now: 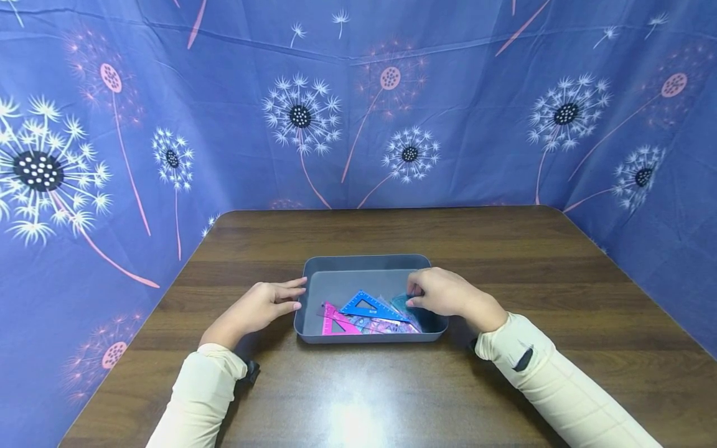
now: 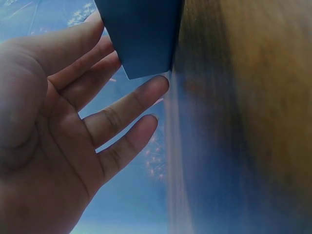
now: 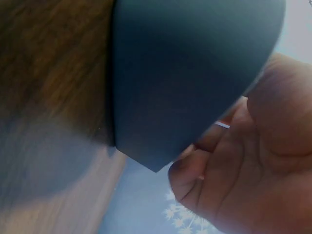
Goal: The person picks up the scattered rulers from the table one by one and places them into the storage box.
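Observation:
A grey rectangular tray [image 1: 358, 340] stands on the wooden table. Inside it a blue set square [image 1: 386, 312] overlaps a pink set square [image 1: 329, 326], both on top of a see-through purple patterned piece [image 1: 381, 326]. My left hand [image 1: 259, 309] has its fingers spread and touches the tray's left wall [image 2: 141, 39]. Reaching over the right side of the tray, my right hand [image 1: 448, 292] has curled fingers and pinches a teal see-through piece [image 1: 400, 302], mostly covered. In the right wrist view the tray wall [image 3: 180, 73] hides the fingertips.
The brown wooden table [image 1: 358, 233] extends around the tray on all sides. Behind it and at both sides hangs a blue cloth [image 1: 476, 143] with dandelion prints. Light glares off the table's front part.

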A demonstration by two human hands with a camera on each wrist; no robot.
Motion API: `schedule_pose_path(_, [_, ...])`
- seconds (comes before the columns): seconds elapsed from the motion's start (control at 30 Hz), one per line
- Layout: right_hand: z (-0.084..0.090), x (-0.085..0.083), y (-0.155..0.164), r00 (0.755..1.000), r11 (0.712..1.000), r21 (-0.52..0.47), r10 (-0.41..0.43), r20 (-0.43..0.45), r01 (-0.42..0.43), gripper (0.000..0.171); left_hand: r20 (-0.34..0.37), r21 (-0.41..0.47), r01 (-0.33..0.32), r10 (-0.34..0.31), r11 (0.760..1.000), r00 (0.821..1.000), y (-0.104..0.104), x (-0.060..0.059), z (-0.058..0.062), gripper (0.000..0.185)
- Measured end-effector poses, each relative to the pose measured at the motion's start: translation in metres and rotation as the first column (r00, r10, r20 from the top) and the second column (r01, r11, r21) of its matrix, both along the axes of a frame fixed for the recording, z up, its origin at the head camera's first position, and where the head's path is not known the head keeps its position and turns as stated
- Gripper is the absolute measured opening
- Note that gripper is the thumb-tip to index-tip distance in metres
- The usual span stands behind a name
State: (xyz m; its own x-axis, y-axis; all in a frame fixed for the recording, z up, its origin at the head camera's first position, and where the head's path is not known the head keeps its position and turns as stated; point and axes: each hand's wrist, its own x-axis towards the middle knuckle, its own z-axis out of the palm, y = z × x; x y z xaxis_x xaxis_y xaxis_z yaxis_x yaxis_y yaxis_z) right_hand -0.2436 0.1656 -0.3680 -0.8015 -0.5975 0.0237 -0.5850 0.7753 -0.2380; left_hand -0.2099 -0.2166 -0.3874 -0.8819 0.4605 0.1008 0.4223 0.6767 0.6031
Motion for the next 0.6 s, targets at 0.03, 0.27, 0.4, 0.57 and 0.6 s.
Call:
schedule_pose_path(0.03, [0.001,0.0,0.002,1.0,1.0,-0.021,-0.001,-0.013,0.001,0.011,0.001,-0.001,0.001,-0.001,1.0,1.0,0.0,0.0,0.0,0.039])
schedule_pose_path(0.27, [-0.001,0.004,0.021,0.989,0.977,-0.212,-0.008,-0.147,-0.024,0.007,-0.02,-0.026,-0.005,0.005,1.0,1.0,0.0,-0.001,-0.001,0.039])
schedule_pose_path(0.4, [-0.006,0.007,0.038,0.967,0.948,-0.316,-0.055,-0.249,-0.027,0.006,-0.073,-0.056,-0.015,0.01,0.998,0.997,-0.002,0.0,-0.002,0.037])
schedule_pose_path(0.57, [-0.01,0.009,0.063,0.935,0.916,-0.399,-0.099,-0.34,-0.048,0.006,-0.181,-0.076,0.007,-0.021,0.997,0.983,-0.004,-0.002,-0.003,0.037])
schedule_pose_path(0.6, [-0.011,0.009,0.067,0.93,0.916,-0.4,-0.106,-0.353,-0.047,0.006,-0.204,-0.083,0.006,-0.023,0.997,0.979,-0.005,-0.002,-0.003,0.038])
